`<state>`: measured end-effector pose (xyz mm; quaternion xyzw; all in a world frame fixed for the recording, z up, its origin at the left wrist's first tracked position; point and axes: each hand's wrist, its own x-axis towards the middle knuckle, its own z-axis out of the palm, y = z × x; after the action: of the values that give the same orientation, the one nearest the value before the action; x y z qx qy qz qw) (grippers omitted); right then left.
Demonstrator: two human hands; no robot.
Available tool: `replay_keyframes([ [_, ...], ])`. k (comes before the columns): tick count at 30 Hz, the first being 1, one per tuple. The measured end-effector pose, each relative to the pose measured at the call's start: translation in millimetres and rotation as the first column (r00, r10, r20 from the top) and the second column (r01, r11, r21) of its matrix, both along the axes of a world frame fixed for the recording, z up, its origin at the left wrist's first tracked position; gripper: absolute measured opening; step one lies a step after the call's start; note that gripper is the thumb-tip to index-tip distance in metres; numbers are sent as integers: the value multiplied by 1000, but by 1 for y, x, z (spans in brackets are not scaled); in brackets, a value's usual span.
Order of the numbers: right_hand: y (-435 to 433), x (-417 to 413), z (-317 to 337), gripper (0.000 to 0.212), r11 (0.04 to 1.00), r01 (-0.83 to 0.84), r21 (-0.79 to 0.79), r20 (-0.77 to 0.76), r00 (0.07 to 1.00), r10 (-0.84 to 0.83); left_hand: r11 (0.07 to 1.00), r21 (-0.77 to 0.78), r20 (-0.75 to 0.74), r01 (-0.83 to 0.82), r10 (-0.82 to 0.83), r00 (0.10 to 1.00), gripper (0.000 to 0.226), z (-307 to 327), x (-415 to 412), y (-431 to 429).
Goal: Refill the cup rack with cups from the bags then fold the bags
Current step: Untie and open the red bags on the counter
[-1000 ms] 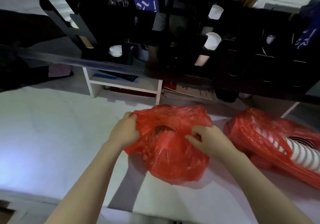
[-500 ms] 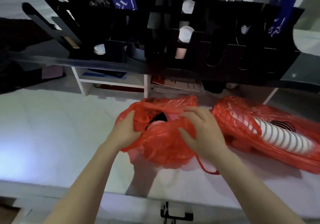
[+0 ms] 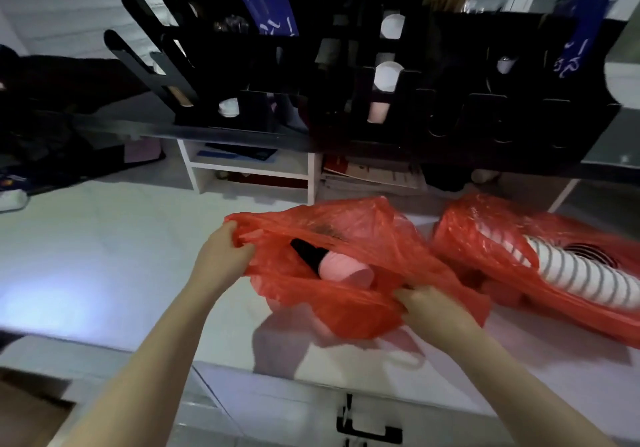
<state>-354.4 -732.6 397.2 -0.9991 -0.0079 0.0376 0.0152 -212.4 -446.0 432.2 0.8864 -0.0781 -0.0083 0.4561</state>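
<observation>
while left hand (image 3: pixel 221 256), right hand (image 3: pixel 429 311) grip red bag (image 3: pixel 346 304) | mouth now wider | cup (image 3: pixel 343 266) shows

Dim room, bluish glare patch on the white counter (image 3: pixel 45 304) at left, soft blur, edges bowed.

Left forearm (image 3: pixel 145 370): bare, enters from the lower left and runs up and to the right across the near edge of the white counter (image 3: pixel 104 256). Left hand (image 3: pixel 221 256): back of hand up, fingers and thumb curled, pinching the far-left rim of the thin red plastic bag (image 3: pixel 363 221).

Right forearm (image 3: pixel 512 387): bare, enters from the lower right and angles up and to the left. Right hand (image 3: pixel 433 311): knuckles up, fingers curled under, gripping the near-right rim of the same bag.

The hands are well apart, the left farther from the body than the right.
</observation>
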Motion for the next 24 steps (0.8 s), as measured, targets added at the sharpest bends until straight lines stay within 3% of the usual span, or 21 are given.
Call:
replay_keyframes([
  [1,-1,-5,4,31,999,-23,24,57,998,22,999,33,21,18,-18,1000,23,1,-3,-1],
  [3,1,-12,8,41,979,-201,-16,341,920,195,981,172,97,91,-109,989,37,1,-12,-6],
  [5,8,-13,11,34,930,-343,-130,634,693,344,955,282,346,90,-189,919,47,7,-24,-13],
  [7,18,-6,17,16,925,-317,-212,759,543,360,938,322,646,126,-315,695,35,14,-33,-22],
  [8,22,-1,20,11,933,-277,-229,787,512,345,915,366,727,171,-395,562,28,16,-35,-27],
  [10,25,12,22,18,954,-188,-235,785,542,300,822,526,735,220,-569,370,23,16,-34,-39],
  [11,26,18,21,28,963,-149,-226,759,593,270,756,622,680,204,-651,338,28,13,-31,-43],
  [13,23,29,18,68,979,-77,-189,627,757,181,550,819,445,161,-787,427,54,1,-19,-47],
  [15,19,39,14,113,989,-3,-148,386,920,61,339,926,177,166,-779,601,86,-14,-1,-44],
  [16,16,45,10,126,991,18,-133,281,959,20,297,941,127,162,-754,644,98,-20,9,-41],
  [19,5,61,-5,136,993,46,-105,94,995,-37,323,933,141,157,-732,667,113,-33,36,-36],
  [24,-9,79,-20,131,997,58,-49,-40,997,-60,347,893,69,285,-733,677,104,-44,78,-36],
])
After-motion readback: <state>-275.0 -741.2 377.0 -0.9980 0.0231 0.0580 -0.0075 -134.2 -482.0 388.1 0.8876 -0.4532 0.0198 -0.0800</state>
